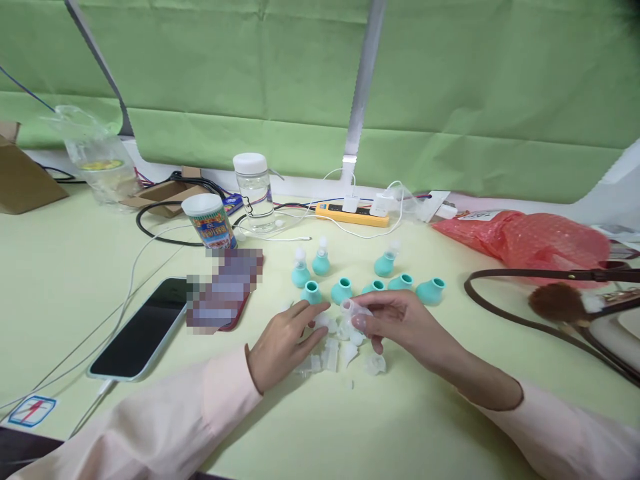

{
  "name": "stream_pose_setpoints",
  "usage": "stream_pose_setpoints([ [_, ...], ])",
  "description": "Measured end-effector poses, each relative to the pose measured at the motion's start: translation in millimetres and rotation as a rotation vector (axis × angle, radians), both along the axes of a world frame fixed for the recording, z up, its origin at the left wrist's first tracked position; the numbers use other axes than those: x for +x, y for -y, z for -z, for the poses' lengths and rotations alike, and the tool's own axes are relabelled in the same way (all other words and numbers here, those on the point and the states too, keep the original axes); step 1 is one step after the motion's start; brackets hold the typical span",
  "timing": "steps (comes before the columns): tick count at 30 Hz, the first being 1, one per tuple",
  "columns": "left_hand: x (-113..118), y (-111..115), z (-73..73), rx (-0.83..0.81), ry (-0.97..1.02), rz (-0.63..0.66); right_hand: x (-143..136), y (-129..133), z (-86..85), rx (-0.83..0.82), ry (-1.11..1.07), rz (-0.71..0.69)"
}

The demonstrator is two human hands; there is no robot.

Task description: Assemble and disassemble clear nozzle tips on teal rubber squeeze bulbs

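Observation:
My right hand (400, 320) pinches a translucent whitish piece with a round open neck (349, 307) between thumb and fingers. To the left of it, my left hand (290, 340) hovers with fingers apart beside the pile, nothing visible in its grip. Under and between both hands lie several loose translucent plastic pieces (330, 353); some are partly covered by the fingers. Just beyond stand several teal bulbs with open mouths, such as one teal bulb (342, 291). Behind them are 3 teal bulbs carrying clear tops, among them a topped bulb (301, 272).
A black-screened phone (143, 330) and a red-edged phone (239, 303) lie left. Farther back are a printed cup (210, 223), a water bottle (256, 200) and a yellow power strip (350, 215). At right are red bubble wrap (540, 243) and a brown strap (515, 320).

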State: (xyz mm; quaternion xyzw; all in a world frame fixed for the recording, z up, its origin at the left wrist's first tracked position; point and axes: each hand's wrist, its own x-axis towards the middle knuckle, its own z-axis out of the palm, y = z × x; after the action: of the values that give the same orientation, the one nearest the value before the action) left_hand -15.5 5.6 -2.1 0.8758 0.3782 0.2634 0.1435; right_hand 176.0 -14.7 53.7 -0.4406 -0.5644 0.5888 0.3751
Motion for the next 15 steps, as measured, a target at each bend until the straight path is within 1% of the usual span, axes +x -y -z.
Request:
stream_pose_setpoints([
  [3,1,0,-1.4,-0.009,0.003,-0.008,0,0,1.5,-0.058,-0.026,0.022],
  [5,1,2,-3.2,0.007,0.036,-0.026,-2,1,2.2,-0.117,-0.045,-0.019],
  [7,1,5,-6.6,0.045,0.113,-0.028,-4,3,3.3,-0.188,-0.052,-0.081],
  [9,2,9,-11.3,0.084,0.232,-0.003,-7,6,5.1,-0.235,-0.059,-0.147],
  [12,3,15,-18.0,0.12,0.388,0.058,-10,10,8.3,-0.258,-0.084,-0.236],
  [15,3,17,-20.3,0.14,0.451,0.115,-12,14,11.7,-0.284,-0.097,-0.297],
])
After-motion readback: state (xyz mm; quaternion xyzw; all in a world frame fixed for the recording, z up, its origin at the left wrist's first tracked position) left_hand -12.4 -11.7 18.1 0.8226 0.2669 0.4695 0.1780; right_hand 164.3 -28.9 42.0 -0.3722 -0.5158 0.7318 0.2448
